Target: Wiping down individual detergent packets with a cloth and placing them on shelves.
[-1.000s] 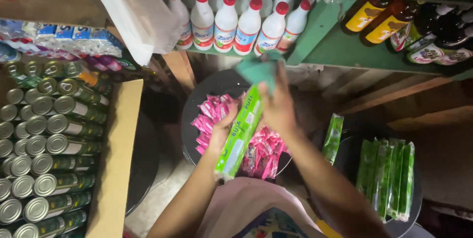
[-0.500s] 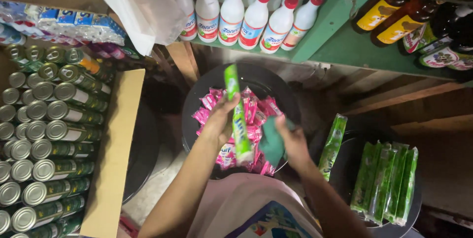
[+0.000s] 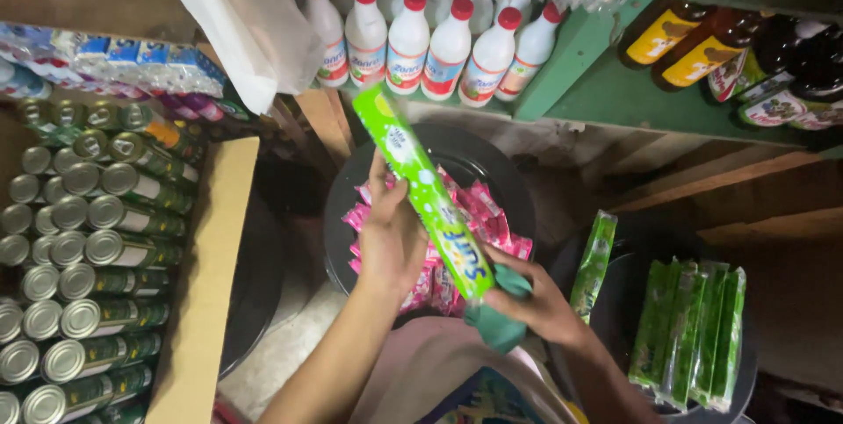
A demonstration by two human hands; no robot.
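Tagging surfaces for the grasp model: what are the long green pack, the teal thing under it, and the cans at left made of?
Green pack: looks like glossy plastic film, with sheen and printed colour; left hand supports it. Teal thing: apparently soft matte cloth, folded and bunched in the right hand. Cans: metal, judging by shiny silver ribbed lids; sides carry green labels.

White bottles with red caps line a green shelf beside dark sauce bottles; stacked tin cans fill a cardboard box, green packets lying nearby.
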